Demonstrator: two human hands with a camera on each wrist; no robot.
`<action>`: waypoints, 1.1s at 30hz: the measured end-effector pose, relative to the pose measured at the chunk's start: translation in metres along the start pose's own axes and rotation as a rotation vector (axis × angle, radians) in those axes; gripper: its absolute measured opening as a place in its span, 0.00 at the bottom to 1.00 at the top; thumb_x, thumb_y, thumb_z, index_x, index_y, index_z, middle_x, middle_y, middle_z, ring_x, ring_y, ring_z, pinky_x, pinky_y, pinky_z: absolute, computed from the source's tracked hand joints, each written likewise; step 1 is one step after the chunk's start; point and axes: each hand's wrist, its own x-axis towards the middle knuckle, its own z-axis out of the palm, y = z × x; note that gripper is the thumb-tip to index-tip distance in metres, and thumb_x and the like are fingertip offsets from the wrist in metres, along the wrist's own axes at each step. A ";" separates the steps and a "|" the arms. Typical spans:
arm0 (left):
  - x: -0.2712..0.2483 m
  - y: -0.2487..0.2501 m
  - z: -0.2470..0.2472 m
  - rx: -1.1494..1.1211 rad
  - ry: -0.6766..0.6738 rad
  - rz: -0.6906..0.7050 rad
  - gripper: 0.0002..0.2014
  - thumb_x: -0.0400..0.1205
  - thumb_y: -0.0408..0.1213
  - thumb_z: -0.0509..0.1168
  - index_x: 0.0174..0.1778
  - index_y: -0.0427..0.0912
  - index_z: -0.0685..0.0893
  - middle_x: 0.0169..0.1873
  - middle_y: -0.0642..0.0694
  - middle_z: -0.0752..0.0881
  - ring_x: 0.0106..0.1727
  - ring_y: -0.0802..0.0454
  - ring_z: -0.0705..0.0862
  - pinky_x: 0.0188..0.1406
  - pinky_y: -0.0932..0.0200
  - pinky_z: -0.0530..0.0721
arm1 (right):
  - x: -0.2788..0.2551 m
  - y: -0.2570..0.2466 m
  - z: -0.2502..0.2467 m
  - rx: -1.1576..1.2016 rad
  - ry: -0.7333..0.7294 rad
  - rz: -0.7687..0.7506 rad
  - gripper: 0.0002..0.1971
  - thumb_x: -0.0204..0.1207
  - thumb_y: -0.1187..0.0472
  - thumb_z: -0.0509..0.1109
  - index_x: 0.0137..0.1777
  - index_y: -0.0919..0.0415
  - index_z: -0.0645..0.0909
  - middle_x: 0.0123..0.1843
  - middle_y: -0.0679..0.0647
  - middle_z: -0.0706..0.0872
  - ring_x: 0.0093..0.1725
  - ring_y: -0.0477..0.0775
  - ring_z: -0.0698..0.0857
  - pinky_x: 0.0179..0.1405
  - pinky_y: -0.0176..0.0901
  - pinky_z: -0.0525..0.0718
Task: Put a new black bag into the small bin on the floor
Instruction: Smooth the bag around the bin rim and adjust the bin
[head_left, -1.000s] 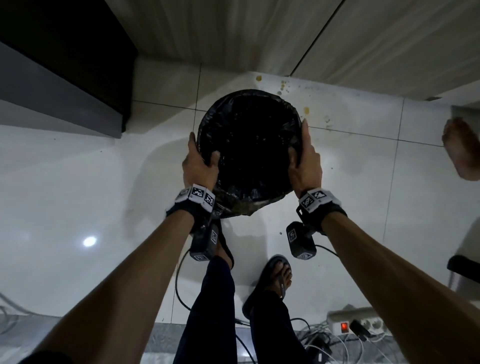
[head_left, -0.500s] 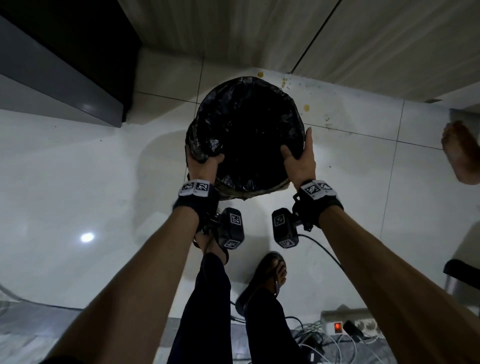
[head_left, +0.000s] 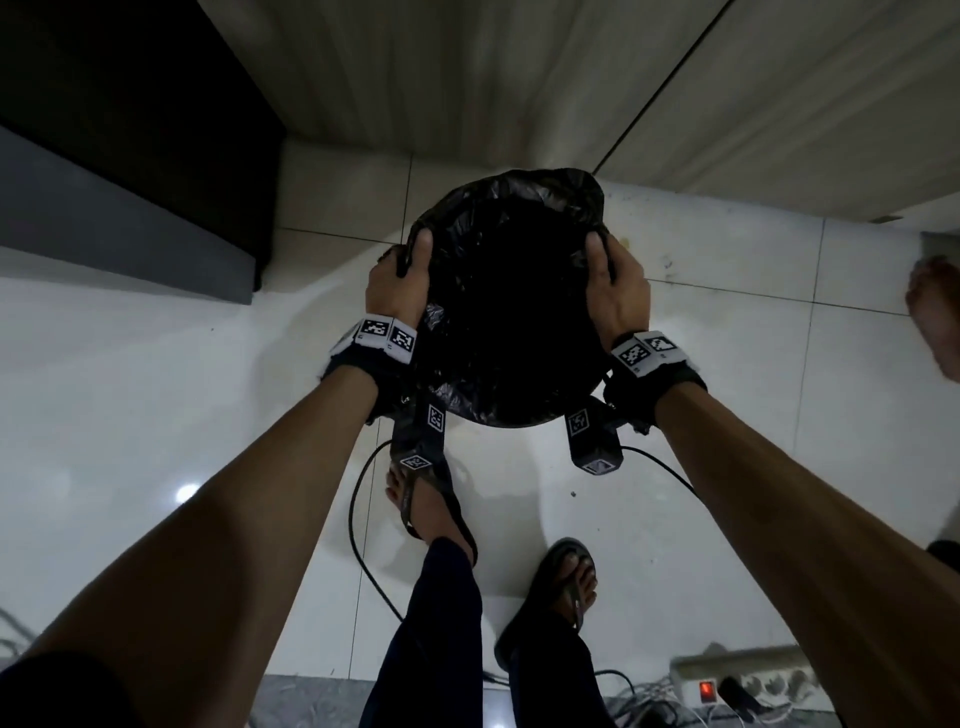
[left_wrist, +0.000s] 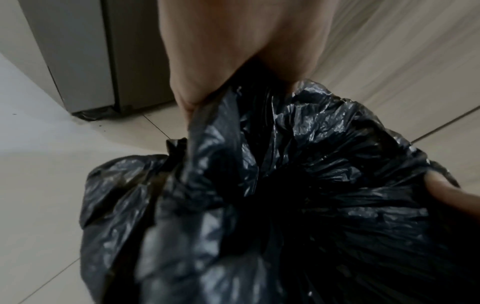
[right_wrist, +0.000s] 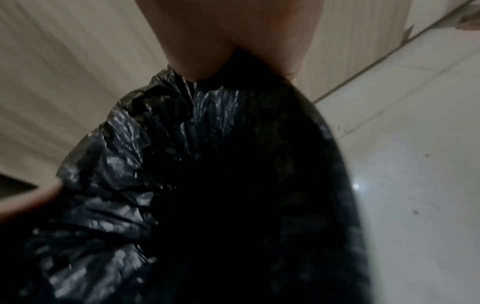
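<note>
A crinkled black bag (head_left: 511, 270) lines the small round bin, whose own wall is hidden under the plastic; its dark mouth faces up at me. My left hand (head_left: 402, 278) grips the bag at the rim's left side, thumb inside the mouth. My right hand (head_left: 613, 278) grips the bag at the rim's right side the same way. In the left wrist view the black bag (left_wrist: 259, 195) bunches under my left hand (left_wrist: 207, 82); the right wrist view shows the black bag (right_wrist: 182, 174) below my right hand (right_wrist: 233, 41).
The bin is over white floor tiles (head_left: 130, 415) close to a pale wood-grain wall (head_left: 519, 78). A dark cabinet (head_left: 104, 156) stands at the left. My sandalled feet (head_left: 431, 509) and a cable (head_left: 363, 545) are just below the bin; a power strip (head_left: 743, 680) lies bottom right; another person's bare foot (head_left: 935, 317) is at the right edge.
Both hands have slid from the near part of the rim to its left and right sides, thumbs now hooked inside the bag. The bin sits lower in view, nearer my feet.
</note>
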 end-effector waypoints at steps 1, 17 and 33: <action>0.005 0.002 0.000 -0.033 0.018 -0.004 0.26 0.83 0.57 0.59 0.65 0.40 0.83 0.63 0.42 0.84 0.64 0.46 0.82 0.62 0.60 0.76 | 0.005 0.000 0.002 0.037 0.010 0.017 0.21 0.86 0.46 0.57 0.64 0.59 0.83 0.57 0.55 0.89 0.59 0.55 0.84 0.56 0.41 0.79; 0.020 0.009 0.006 -0.291 0.216 0.147 0.20 0.73 0.18 0.53 0.40 0.38 0.91 0.41 0.46 0.89 0.43 0.58 0.86 0.50 0.71 0.83 | 0.021 -0.016 0.017 0.066 0.198 -0.033 0.23 0.51 0.70 0.48 0.39 0.48 0.77 0.37 0.56 0.83 0.39 0.57 0.79 0.36 0.44 0.75; 0.041 0.002 0.004 0.169 -0.131 0.252 0.17 0.79 0.32 0.68 0.64 0.39 0.84 0.59 0.41 0.88 0.61 0.46 0.85 0.59 0.64 0.79 | 0.031 -0.010 0.002 -0.180 -0.179 0.029 0.19 0.78 0.52 0.70 0.70 0.48 0.80 0.61 0.59 0.80 0.62 0.58 0.80 0.67 0.49 0.77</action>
